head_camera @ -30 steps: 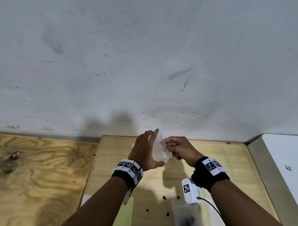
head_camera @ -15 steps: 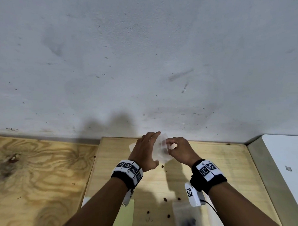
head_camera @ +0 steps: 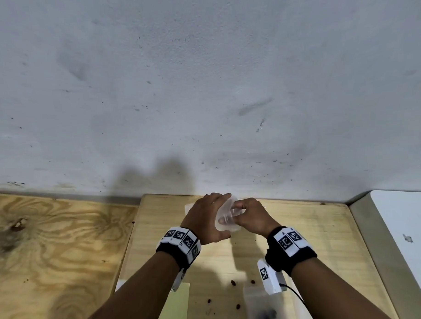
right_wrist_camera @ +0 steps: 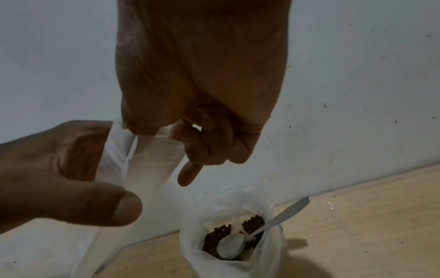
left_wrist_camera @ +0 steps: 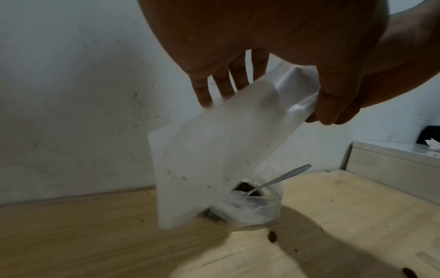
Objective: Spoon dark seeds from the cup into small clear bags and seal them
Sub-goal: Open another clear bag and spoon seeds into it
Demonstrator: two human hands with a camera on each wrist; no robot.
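The small clear plastic bag [left_wrist_camera: 214, 150] hung tilted above the lined cup [right_wrist_camera: 273, 250], mouth upward, the right hand [head_camera: 252, 217] pinching its top and the left hand [head_camera: 206, 219] its side. The cup held dark seeds [right_wrist_camera: 253, 222] and a pale spoon [right_wrist_camera: 281, 218].

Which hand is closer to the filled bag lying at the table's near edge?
Right. The right hand is straight beyond the filled bag; the left hand is beyond it and further left. Both hold an empty bag.

The right hand [head_camera: 252, 217] now sits further left, closer to the left hand [head_camera: 205, 221], and its fingers [head_camera: 241, 207] lie over the small clear bag [head_camera: 227, 226] held between them. The left forefinger [head_camera: 224, 196], straight up a second ago, now bends over the bag's far edge.
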